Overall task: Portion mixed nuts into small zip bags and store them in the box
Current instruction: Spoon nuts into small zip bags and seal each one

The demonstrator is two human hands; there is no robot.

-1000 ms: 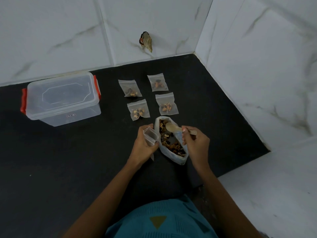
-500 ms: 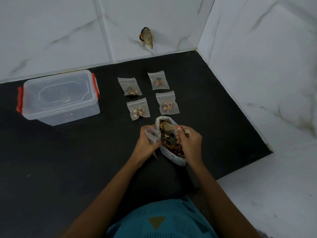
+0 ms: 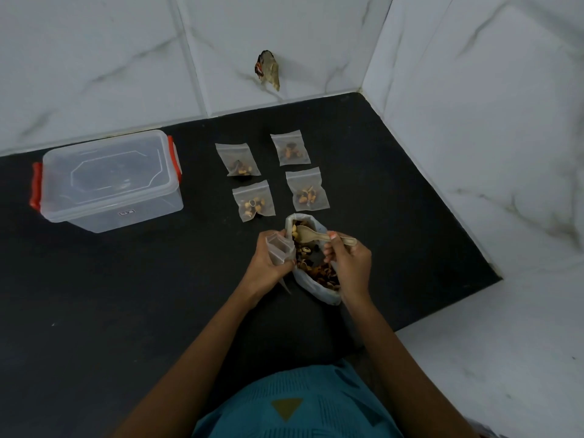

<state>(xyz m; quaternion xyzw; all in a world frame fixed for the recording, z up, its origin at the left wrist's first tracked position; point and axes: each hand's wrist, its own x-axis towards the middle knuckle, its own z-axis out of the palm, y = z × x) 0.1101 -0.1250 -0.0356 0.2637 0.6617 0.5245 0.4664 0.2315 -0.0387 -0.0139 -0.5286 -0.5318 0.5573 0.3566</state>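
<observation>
- Head view: my left hand (image 3: 268,263) is wrapped around an empty small zip bag (image 3: 279,251), mouth up and pulled open, held just beside the big bag of mixed nuts (image 3: 313,263) on the black counter (image 3: 126,295).
- My right hand (image 3: 347,259) is pinched around the handle of a pale spoon (image 3: 316,236); its bowl sits over the far end of the nut bag's open mouth. I can't tell whether the bowl carries any nuts.
- Four filled zip bags (image 3: 254,200) lie flat in a two-by-two group just beyond the nut bag, each with a small heap of nuts.
- The clear box (image 3: 109,181) with red latches stands well apart to the left, against the tiled wall (image 3: 94,58), lid on. I see no bags inside it.
- I judge this to be the scoop for a fifth portion. Next I need to dip the spoon, lift it level, and tip it into the mouth my left hand holds open, keeping that mouth wide so nothing spills; then seal it.
</observation>
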